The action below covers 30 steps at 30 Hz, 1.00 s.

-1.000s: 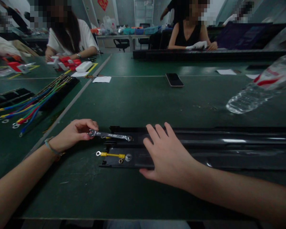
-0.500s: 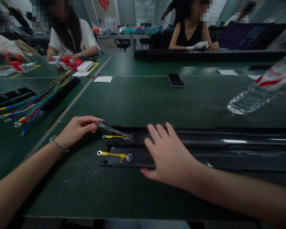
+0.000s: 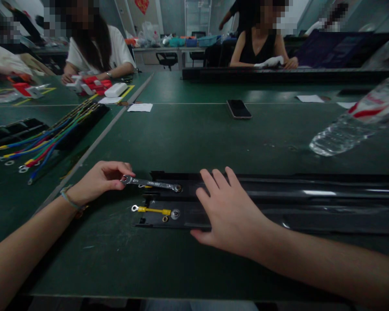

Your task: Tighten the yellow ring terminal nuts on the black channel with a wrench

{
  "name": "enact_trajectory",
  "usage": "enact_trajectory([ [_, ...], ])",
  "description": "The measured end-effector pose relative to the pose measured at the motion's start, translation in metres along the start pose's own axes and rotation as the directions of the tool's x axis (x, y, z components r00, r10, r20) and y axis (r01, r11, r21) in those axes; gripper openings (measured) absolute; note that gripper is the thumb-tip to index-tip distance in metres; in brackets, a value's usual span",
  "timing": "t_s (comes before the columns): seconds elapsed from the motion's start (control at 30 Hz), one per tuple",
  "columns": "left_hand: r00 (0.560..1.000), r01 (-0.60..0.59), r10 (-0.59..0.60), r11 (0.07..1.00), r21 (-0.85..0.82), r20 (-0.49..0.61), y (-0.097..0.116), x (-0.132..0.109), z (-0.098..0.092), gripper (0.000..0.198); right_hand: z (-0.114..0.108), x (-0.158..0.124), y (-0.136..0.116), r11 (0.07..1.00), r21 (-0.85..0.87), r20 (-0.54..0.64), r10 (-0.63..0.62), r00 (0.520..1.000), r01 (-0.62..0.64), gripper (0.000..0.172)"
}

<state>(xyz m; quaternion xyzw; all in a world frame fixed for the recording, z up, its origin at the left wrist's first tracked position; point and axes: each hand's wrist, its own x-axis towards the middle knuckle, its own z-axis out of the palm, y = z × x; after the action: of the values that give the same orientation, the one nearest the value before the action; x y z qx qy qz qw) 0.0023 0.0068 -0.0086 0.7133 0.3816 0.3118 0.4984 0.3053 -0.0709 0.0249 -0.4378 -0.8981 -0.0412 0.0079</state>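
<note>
My left hand (image 3: 105, 179) pinches one end of a shiny combination wrench (image 3: 152, 184). The wrench's other end sits around a nut at the left end of the far black channel (image 3: 272, 186). Partly under the wrench lies a yellow wire, its ring terminal beside my fingertips. On the near black channel (image 3: 194, 216), a second yellow wire (image 3: 154, 210) runs from a bolt (image 3: 175, 214) to a ring terminal (image 3: 135, 208) past the channel's end. A loose-looking brass nut (image 3: 165, 219) is next to that bolt. My right hand (image 3: 231, 207) rests spread across both channels, holding nothing.
A clear water bottle (image 3: 346, 125) lies at the right, and a phone (image 3: 239, 109) farther back. Coloured cables with ring terminals (image 3: 52, 142) are at the left. Across the green table (image 3: 181, 142) people sit, one near red and white parts (image 3: 94, 85) and one behind a long black bar (image 3: 278, 75).
My left hand has moved slightly left and toward me, swinging the wrench's held end down around the nut so it now covers much of the far yellow wire. My right hand stays put.
</note>
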Motion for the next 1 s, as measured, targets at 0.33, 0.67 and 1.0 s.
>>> enact_trajectory([
  [0.33,0.97,-0.021,0.047,0.994,-0.111,0.24,0.0052,-0.0004,0.0048,0.022,0.0007,-0.001,0.0004,1.0,-0.01,0.0,0.004,1.0,-0.004,0.065],
  [0.67,0.997,0.032,-0.027,0.997,-0.07,0.077,-0.0006,-0.0011,0.0005,0.016,0.0003,0.0003,0.0009,1.0,-0.011,0.015,-0.002,1.0,0.002,0.066],
  [1.0,0.976,0.115,-0.088,0.985,0.132,-0.197,-0.0013,0.0038,0.0024,0.019,0.0016,-0.0003,-0.0002,1.0,-0.016,-0.011,0.002,1.0,-0.003,0.064],
])
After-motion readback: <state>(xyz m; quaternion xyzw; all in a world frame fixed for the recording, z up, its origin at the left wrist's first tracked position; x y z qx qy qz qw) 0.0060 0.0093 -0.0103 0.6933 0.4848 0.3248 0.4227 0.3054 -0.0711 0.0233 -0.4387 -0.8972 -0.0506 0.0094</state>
